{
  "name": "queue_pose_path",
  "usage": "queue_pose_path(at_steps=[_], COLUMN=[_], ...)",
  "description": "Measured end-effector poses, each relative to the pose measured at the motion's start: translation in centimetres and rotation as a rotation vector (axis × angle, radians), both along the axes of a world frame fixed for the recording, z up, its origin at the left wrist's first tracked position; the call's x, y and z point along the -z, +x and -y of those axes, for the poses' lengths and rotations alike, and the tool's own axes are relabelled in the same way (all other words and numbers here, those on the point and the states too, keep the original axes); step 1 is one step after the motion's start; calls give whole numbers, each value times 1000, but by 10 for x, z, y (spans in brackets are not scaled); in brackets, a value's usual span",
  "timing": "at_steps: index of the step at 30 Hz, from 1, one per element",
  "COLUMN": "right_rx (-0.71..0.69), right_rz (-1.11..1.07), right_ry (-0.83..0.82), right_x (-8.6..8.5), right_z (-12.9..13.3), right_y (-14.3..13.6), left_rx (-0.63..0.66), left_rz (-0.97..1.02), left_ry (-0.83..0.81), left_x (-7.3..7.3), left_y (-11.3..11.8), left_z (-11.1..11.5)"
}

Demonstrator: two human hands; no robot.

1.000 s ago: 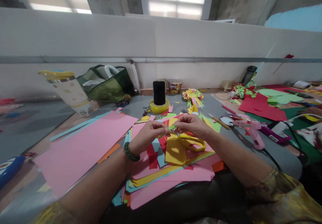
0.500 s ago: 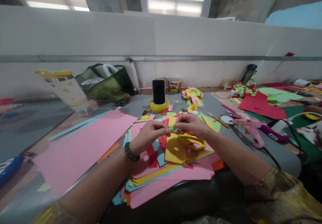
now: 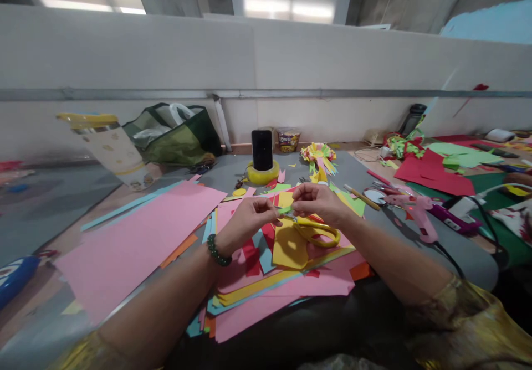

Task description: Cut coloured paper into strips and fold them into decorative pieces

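Note:
Between my two hands is a small green paper piece (image 3: 285,210). My left hand (image 3: 251,218), with a dark green bead bracelet on the wrist, pinches its left end. The fingers of my right hand (image 3: 317,203) are closed on its right end. Just below my right hand lie yellow-handled scissors (image 3: 320,234), their blades mostly hidden. They rest on a yellow paper piece (image 3: 290,247) with red and blue scraps around it. Underneath is a stack of coloured paper sheets (image 3: 286,298), pink on top.
Pink sheets (image 3: 145,242) spread at left. A phone (image 3: 262,149) stands in a yellow tape roll (image 3: 263,175). Behind are a paper-strip flower (image 3: 318,154), a snack cup (image 3: 288,139), a green bag (image 3: 178,137) and a tumbler (image 3: 112,151). A pink glue gun (image 3: 418,212) lies right.
My right hand's fingers have lifted and opened slightly around the green paper, showing more of it. The left hand keeps its pinch, and the scissors stay put.

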State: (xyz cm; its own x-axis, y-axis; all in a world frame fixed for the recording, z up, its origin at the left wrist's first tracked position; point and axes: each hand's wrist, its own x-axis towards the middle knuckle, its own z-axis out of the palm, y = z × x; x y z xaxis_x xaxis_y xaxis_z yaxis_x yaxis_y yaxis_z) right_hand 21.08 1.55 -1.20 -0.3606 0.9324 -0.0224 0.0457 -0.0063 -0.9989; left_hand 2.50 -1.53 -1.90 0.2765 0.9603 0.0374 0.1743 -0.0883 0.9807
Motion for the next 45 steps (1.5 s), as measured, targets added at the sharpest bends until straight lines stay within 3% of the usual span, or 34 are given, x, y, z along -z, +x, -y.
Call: queue_pose_path(at_steps=[4,12,18,32,45], right_rx=[11,34,-20,0,66], right_rz=[57,198,160,183,205], right_ry=[103,313,195,217,185], right_x=[1,4,5,5,1], right_z=[2,5,5,5,2], right_y=[0,-1,-1,-1,0], left_rx=[-10,95,73,43,44], left_rz=[126,38,-6,-16,-90], left_ry=[-51,-83,-50,-149,-47], left_x=[2,11,12,6,7], left_y=[0,-4,-3,3,-1], left_z=[0,-7,-7,-5,-6])
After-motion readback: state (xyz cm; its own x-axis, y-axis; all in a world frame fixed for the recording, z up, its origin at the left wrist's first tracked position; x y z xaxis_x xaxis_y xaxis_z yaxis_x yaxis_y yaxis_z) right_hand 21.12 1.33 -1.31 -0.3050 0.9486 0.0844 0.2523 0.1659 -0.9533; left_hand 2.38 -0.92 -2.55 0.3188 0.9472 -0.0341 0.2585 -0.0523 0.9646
